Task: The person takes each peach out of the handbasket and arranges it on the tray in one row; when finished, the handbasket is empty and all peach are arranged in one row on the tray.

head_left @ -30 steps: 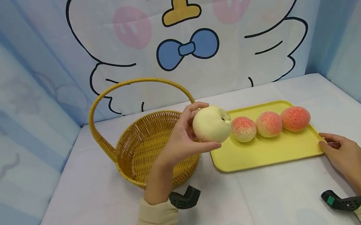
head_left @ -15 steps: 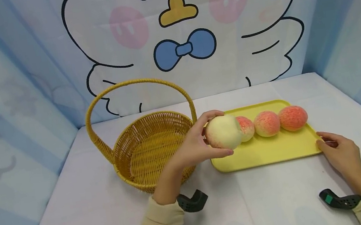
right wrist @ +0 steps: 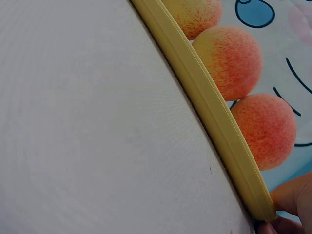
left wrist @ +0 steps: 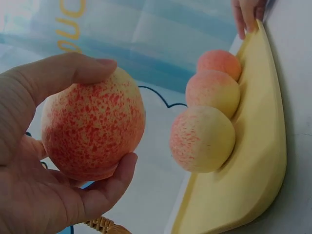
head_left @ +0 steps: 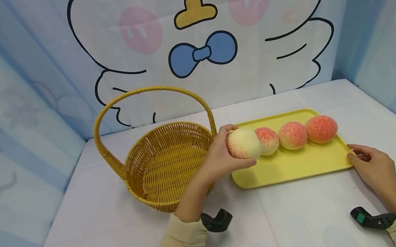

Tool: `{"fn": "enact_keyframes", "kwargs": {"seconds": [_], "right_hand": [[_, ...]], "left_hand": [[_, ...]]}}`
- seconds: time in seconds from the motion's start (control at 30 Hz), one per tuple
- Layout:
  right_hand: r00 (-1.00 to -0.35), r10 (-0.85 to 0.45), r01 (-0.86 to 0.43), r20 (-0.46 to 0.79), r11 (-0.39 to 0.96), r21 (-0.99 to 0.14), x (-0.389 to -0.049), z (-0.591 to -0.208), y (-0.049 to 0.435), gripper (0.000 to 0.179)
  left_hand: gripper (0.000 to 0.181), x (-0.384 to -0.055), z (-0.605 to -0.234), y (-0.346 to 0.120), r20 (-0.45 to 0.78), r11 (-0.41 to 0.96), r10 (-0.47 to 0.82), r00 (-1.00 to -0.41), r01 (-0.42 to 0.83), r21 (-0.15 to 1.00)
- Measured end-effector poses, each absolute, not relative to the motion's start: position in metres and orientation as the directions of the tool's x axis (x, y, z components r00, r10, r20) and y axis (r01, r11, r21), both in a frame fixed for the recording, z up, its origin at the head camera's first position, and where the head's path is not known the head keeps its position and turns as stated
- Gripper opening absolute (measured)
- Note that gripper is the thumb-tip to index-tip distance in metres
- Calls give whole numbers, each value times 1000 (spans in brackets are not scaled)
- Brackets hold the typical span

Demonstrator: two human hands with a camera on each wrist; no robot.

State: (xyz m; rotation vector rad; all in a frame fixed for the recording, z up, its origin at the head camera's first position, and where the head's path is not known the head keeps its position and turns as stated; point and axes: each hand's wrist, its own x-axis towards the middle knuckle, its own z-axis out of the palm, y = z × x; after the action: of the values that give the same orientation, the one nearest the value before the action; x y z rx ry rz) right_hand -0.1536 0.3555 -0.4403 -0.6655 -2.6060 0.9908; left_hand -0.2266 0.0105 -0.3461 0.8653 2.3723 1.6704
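Observation:
My left hand (head_left: 218, 161) grips a peach (head_left: 245, 144), thumb on one side and fingers on the other. The left wrist view shows that peach's red-speckled side (left wrist: 95, 129). It is held over the left end of a yellow tray (head_left: 291, 169), overlapping the nearest of three peaches lying there in a row. Those are a pale, red-flecked peach (head_left: 267, 141), a middle peach (head_left: 293, 135) and a redder peach (head_left: 321, 129) at the right. With thumb and fingers, my right hand (head_left: 376, 168) pinches the tray's right front corner, seen low in the right wrist view.
Left of the tray stands a round woven basket (head_left: 168, 171) with a tall arched handle (head_left: 147, 89); my left forearm crosses its front right side. A white cloth (head_left: 96, 239) covers the table. Behind hangs a curtain (head_left: 237, 78) printed with a cartoon bird.
My left hand has carried the peach rightward and slightly down, from beside the basket to over the tray. The peach has turned in the view. My right hand stays at the tray's corner.

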Motion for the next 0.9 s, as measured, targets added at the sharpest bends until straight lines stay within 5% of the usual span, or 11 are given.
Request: {"fn": "enact_keyframes", "kwargs": {"seconds": [0.53,0.9], "right_hand": [[-864,495,304,98,665,-682,-152,-440,356,42],[-852,518,336,73,648,-684,-154,-440,356,43]], "left_hand": [[77,-217,-364,28,87,588,524,-847,434,682],[73,-215,-372,31,14,713,533,-846,458,531]]}}
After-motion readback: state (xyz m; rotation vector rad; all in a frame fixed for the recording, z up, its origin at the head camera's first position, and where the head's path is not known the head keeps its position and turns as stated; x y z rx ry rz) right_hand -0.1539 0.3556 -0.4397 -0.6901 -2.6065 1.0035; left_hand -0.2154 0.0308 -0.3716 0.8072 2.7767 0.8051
